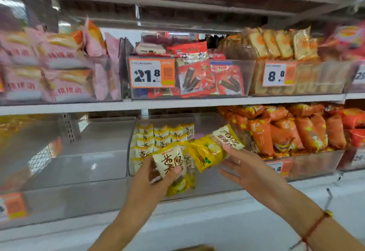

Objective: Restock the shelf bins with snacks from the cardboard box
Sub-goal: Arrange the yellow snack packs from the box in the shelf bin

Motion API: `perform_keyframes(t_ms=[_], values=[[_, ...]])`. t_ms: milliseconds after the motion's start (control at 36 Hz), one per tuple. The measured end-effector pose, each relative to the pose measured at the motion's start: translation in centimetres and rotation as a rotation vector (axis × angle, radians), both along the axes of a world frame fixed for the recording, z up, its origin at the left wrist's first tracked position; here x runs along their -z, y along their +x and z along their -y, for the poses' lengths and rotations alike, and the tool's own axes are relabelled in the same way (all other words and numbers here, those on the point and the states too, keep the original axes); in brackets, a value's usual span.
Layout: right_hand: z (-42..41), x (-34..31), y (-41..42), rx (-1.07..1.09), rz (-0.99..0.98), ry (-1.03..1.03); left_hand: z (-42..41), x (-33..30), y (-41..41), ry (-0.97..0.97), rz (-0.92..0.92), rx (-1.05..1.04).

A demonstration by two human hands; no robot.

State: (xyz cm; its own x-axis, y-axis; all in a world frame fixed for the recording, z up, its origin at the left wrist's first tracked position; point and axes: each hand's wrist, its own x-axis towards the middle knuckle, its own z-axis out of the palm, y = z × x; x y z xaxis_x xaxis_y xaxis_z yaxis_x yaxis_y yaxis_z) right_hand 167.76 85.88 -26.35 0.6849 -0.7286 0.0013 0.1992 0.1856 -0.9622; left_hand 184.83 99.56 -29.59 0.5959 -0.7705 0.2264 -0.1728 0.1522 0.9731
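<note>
Packets, one gripped per hand: left hand (158, 173) (cream packet (169, 161)), right hand (248, 167) (yellow packet (207, 155)).

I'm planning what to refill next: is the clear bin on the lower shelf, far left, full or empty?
Nearly empty. Through the clear bin only bare walls and floor show; its far left end is too blurred to tell.

Lower shelf, middle bin (132, 168): stacked snack packets (158, 138) inside; vacant bin (83, 163) to its left, heaped packets (286, 130) right, roll snacks (197, 78) above.

both hands (158, 173) (245, 166) hold snack packs (170, 161) at bin (207, 183)
</note>
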Motion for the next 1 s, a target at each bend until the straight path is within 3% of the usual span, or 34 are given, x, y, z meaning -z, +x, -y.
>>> perform_keyframes(t_ms=[139, 333, 417, 583, 833, 1000], values=[[4.0, -1.1, 0.9, 0.134, 0.007, -0.121, 3.9, -2.9, 1.8, -0.029, 0.097, -0.024], [9.6, 0.7, 5.4, 0.337, -0.258, -0.64, 9.8, -3.1, 4.7, -0.003, 0.147, -0.027], [12.0, 1.2, 7.4, 0.364, -0.416, -0.774, 11.6, -2.9, 5.7, -0.025, 0.138, -0.014], [18.1, 2.6, 11.6, 0.293, -0.623, -0.724, 14.2, -1.1, 7.3, -0.086, 0.213, -0.039], [19.6, 4.4, 15.4, -0.09, -0.59, -0.494, 14.1, 0.7, 7.8, -0.233, 0.236, -0.154], [19.5, 6.1, 15.8, -0.041, -0.628, -0.554, 14.2, 0.7, 7.7, -0.221, 0.244, -0.146]])
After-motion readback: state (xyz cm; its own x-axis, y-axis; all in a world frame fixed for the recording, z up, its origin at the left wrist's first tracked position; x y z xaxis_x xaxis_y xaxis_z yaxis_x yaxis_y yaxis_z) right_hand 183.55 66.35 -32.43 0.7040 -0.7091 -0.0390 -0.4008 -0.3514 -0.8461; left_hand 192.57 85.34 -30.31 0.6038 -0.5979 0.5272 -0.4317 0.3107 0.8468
